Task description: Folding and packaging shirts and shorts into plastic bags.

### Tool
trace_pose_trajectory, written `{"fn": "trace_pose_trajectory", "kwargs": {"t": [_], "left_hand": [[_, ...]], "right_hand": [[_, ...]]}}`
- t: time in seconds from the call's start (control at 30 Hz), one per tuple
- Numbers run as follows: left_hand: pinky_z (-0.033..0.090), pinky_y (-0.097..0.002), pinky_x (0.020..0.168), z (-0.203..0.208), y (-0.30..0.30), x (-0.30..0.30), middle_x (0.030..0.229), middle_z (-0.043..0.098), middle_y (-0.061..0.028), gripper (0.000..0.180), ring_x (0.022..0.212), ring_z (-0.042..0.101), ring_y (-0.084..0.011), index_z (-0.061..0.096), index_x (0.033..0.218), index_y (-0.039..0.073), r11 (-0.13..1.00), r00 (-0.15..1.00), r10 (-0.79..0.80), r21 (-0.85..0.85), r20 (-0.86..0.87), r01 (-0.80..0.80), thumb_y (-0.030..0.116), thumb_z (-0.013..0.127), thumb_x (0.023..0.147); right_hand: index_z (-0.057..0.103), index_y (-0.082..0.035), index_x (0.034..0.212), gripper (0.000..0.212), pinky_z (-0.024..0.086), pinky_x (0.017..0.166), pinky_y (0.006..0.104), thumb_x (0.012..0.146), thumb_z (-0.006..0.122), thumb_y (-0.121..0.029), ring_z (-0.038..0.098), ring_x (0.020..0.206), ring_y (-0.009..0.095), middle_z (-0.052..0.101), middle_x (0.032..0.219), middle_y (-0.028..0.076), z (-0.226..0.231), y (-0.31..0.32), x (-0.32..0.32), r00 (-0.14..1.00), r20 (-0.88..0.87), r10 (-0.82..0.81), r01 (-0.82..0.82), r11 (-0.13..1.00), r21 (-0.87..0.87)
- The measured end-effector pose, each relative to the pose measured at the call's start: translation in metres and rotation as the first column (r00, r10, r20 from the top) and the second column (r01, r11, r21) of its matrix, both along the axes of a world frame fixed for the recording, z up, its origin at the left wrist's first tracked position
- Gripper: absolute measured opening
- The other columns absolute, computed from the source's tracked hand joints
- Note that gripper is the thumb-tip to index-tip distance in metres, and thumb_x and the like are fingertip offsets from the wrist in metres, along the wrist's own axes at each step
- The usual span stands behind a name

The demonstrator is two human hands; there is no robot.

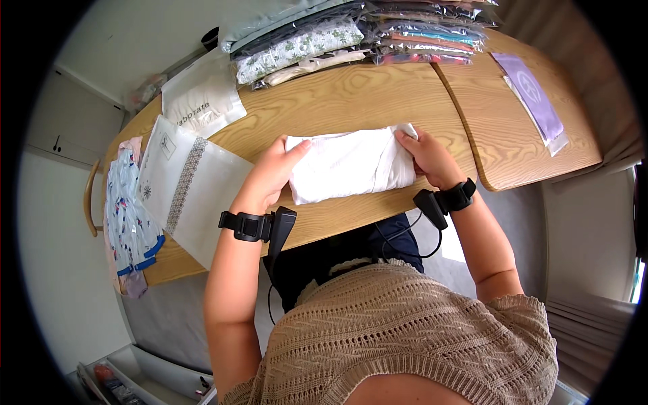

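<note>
Cloth (351, 165), white and folded, lies between left hand (270, 170) and right hand (434, 158), each closed on 1 end, thumbs on top. It is over the table (385, 94), perhaps just off it. It should handle light, soft and limp; the 2 ends suit a hold. Leftward lies a bag (192, 189), 2 stacks (297, 59) beyond.

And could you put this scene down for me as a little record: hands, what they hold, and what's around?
Left hand: grips the left end of the cloth, thumb on top
Right hand: grips its right end, thumb on top
Cloth: white, folded into a rough oblong
Table: wooden
Far side: stacks of bagged clothes
Left side: white bags, light-blue patterned garment
Right side: purple packet
Wrists: black straps on both
</note>
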State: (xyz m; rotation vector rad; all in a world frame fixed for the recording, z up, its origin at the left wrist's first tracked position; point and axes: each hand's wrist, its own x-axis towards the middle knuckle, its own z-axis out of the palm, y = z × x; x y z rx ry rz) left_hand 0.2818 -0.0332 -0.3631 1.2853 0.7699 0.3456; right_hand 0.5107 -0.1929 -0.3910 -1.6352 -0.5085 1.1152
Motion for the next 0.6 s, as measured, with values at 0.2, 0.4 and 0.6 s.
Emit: {"fn": "trace_pose_trajectory", "kwargs": {"t": [0.2, 0.4, 0.6], "left_hand": [[0.042, -0.0214, 0.074, 0.022, -0.024, -0.013, 0.091, 0.052, -0.0041, 0.022, 0.083, 0.046, -0.0069, 0.041, 0.094, 0.005, 0.896, 0.997, -0.074, 0.437, -0.034, 0.082, 0.013, 0.061, 0.089], [0.048, -0.026, 0.064, 0.048, -0.053, -0.027, 0.1, 0.065, -0.0184, 0.027, 0.073, 0.06, -0.0164, 0.036, 0.088, 0.003, 0.645, 0.973, -0.103, 0.759, 0.207, -0.093, -0.005, 0.062, 0.082], [0.052, -0.0304, 0.067, 0.075, -0.069, -0.033, 0.103, 0.065, -0.0219, 0.032, 0.085, 0.067, -0.0303, 0.034, 0.085, 0.006, 0.378, 0.923, -0.385, 0.913, 0.002, 0.156, -0.004, 0.064, 0.08]], "right_hand": [[0.056, -0.001, 0.108, 0.029, 0.045, 0.057, 0.0266, 0.093, 0.054, -0.026, 0.057, 0.071, 0.012, 0.062, 0.082, 0.004, 0.002, -0.007, -0.005, 0.979, 0.201, -0.017, -0.004, 0.994, 0.105], [0.047, -0.007, 0.12, 0.054, 0.036, 0.095, 0.0407, 0.075, 0.075, -0.019, 0.051, 0.11, 0.033, 0.054, 0.119, 0.015, 0.029, -0.027, -0.045, 0.374, 0.823, -0.427, -0.226, 0.819, 0.528], [0.047, -0.012, 0.122, 0.07, 0.027, 0.104, 0.0485, 0.063, 0.08, -0.03, 0.05, 0.117, 0.031, 0.056, 0.12, 0.011, 0.041, -0.021, -0.068, 0.177, 0.898, -0.402, -0.576, 0.698, 0.426]]}}
